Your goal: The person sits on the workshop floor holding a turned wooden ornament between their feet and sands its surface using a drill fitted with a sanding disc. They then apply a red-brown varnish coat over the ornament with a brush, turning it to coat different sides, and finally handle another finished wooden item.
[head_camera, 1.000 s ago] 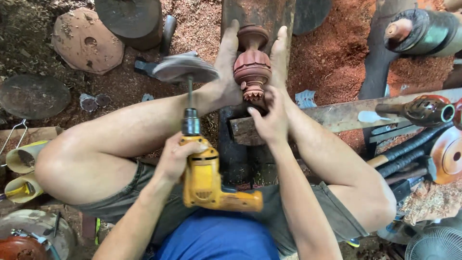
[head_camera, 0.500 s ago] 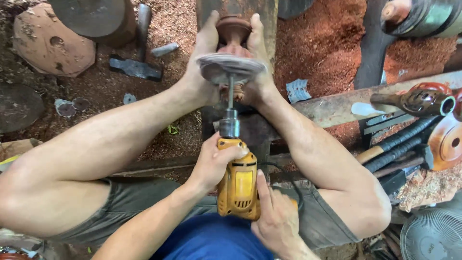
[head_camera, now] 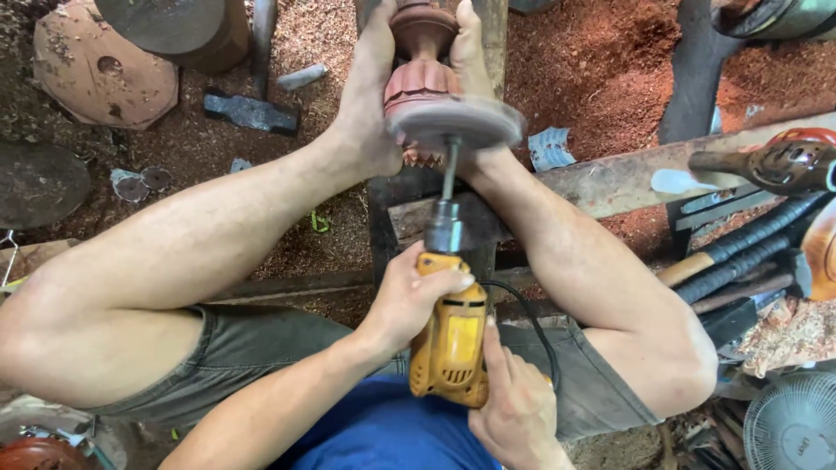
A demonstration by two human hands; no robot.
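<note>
Yellow drill [head_camera: 450,344] is gripped by both hands, left hand [head_camera: 409,300] nearer the carved wooden piece [head_camera: 422,78] straight ahead, right hand [head_camera: 514,405] behind.

- Hammer head [head_camera: 251,112], dark metal, lying on the sawdust floor [head_camera: 601,61] at upper left.
- Octagonal wood slab [head_camera: 100,74], reddish, holed, beside a dark round disc [head_camera: 165,22].
- Dark round plate [head_camera: 39,183], far left.
- Two small sanding discs [head_camera: 144,181] on the ground near the hammer head.
- Metal rod [head_camera: 302,77], short, grey.
- Paper scrap [head_camera: 550,148], pale blue, on red sawdust.
- Plank [head_camera: 627,178], running right.
- Chisels [head_camera: 749,248] with wrapped dark handles, right edge.
- Fan [head_camera: 788,426], grey grille, lower right corner.
</note>
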